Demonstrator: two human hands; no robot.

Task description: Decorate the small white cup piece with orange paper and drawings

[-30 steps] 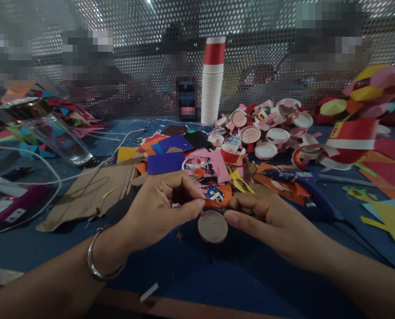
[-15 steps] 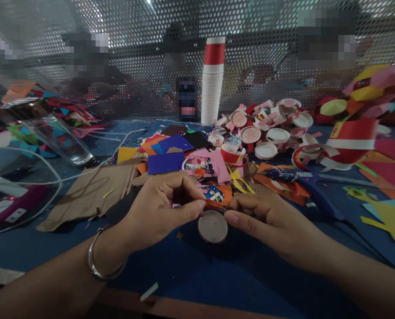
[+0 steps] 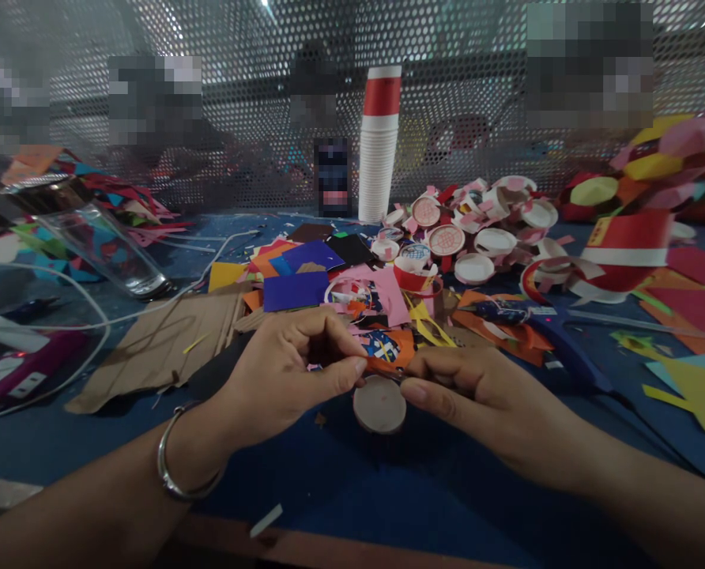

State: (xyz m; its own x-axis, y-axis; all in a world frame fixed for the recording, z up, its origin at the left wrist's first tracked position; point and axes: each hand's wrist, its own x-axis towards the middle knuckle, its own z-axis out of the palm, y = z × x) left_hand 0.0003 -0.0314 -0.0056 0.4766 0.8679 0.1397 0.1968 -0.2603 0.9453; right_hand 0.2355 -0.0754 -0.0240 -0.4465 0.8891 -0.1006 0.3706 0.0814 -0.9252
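Strip (image 3: 383, 366), orange, bridges left hand (image 3: 296, 375) and right hand (image 3: 476, 391); I read both sets of fingers as pinching its ends. Disc (image 3: 379, 405) sits just nearside; joined or not, I can't tell. Cup bases (image 3: 495, 242) lie piled beyond; this piece looks unfinished, not yet released.

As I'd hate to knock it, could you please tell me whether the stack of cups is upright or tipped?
Upright: the stack of cups rises from the table in a tall column.
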